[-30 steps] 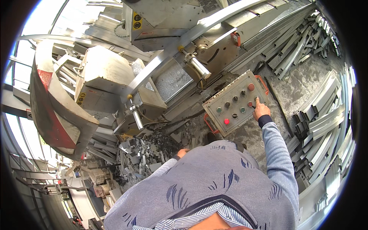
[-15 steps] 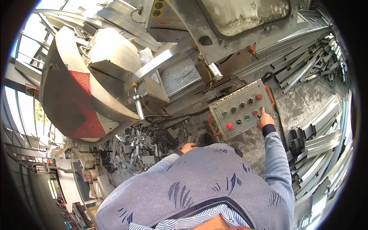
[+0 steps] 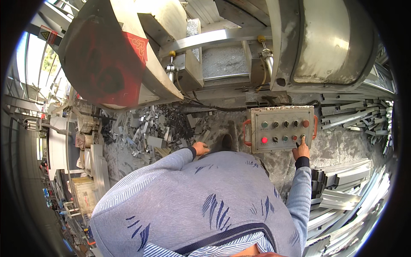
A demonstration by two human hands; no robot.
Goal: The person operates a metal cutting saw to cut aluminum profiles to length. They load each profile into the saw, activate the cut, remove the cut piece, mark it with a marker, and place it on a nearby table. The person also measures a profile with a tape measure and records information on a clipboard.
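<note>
My right hand reaches up to a grey control box with orange handles, and a fingertip rests on a button near its lower right corner. The box carries two rows of round buttons, one of them glowing red. My left hand hangs low in front of my grey patterned top, its fingers curled, with nothing visible in it. Beyond it lies a heap of short cut metal pieces on the floor. A large machine with a grey guard and a metal bed stands above the box.
Long aluminium profiles are stacked along the right side. A big curved cover with a red cloth patch stands at the upper left. Shelving and a walkway run down the left edge. My shoe shows on the dusty floor.
My view has swung so the machine and control box sit more squarely ahead. The right hand stays at the box's lower right corner; the left hand has come further into view.
</note>
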